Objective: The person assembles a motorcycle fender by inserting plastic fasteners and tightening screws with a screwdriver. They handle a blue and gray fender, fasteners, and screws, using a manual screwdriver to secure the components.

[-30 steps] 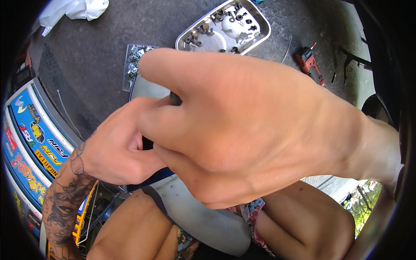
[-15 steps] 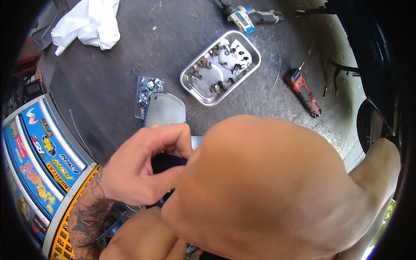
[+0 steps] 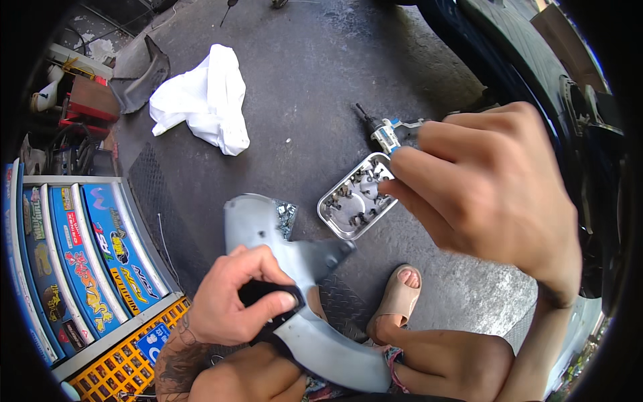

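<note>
My left hand (image 3: 231, 295) is closed on a curved light-grey panel (image 3: 305, 260), thumb on top, at a black section (image 3: 258, 292) of it. The panel has a small hole near its upper end and tilts over my lap. Up at the right, my right hand (image 3: 485, 191) is raised, slightly blurred, fingers curled in. Whatever it may hold is hidden. Just left of its fingertips is a metal tray (image 3: 349, 213) with several bolts and small fasteners. A clear pack of small metal parts (image 3: 286, 218) lies partly behind the panel.
Beyond the tray lies a blue-and-grey power tool (image 3: 385, 135). A white crumpled bag or cloth (image 3: 204, 107) is on the floor. At left stands a blue drawer cabinet (image 3: 100, 261) with an orange grid (image 3: 120, 358). A dark vehicle (image 3: 536, 74) rises at right; my sandalled foot (image 3: 396, 305) is below.
My right hand has lifted away from my left, up and to the right. The grey panel is now much more exposed. The view has shifted, and the red power tool is no longer visible.
</note>
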A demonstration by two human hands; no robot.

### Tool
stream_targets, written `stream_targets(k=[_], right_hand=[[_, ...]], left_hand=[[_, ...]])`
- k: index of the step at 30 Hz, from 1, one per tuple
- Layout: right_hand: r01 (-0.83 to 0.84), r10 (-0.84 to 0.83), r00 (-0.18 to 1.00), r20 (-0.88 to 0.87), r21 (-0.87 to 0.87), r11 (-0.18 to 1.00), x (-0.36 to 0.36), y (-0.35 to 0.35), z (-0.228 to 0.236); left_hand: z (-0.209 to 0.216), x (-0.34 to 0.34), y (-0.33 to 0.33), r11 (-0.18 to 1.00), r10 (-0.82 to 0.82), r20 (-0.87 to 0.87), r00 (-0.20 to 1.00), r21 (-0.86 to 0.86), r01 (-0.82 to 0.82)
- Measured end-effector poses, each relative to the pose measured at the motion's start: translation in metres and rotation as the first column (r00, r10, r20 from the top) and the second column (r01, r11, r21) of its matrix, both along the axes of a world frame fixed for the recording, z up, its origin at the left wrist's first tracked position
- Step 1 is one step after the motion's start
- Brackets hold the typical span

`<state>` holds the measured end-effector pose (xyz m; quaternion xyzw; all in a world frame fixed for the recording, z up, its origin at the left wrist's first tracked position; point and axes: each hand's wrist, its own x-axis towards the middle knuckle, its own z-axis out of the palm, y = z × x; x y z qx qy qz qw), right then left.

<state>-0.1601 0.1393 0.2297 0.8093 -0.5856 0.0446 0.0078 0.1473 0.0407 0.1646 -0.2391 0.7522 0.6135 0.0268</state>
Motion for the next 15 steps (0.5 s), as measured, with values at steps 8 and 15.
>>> stream_targets(k=[8, 15], right_hand=[[0.108, -0.123, 0.731, 0.672, 0.064, 0.992, 0.012, 0.045, -0.031], [0.250, -0.062, 0.463, 0.884, -0.063, 0.966, 0.057, 0.070, 0.000]], left_hand=[[0.040, -0.011, 0.010, 0.823, 0.301, -0.398, 0.866, -0.350, -0.447], [0.049, -0.053, 0.041, 0.656, 0.206, -0.629, 0.749, -0.479, -0.583]])
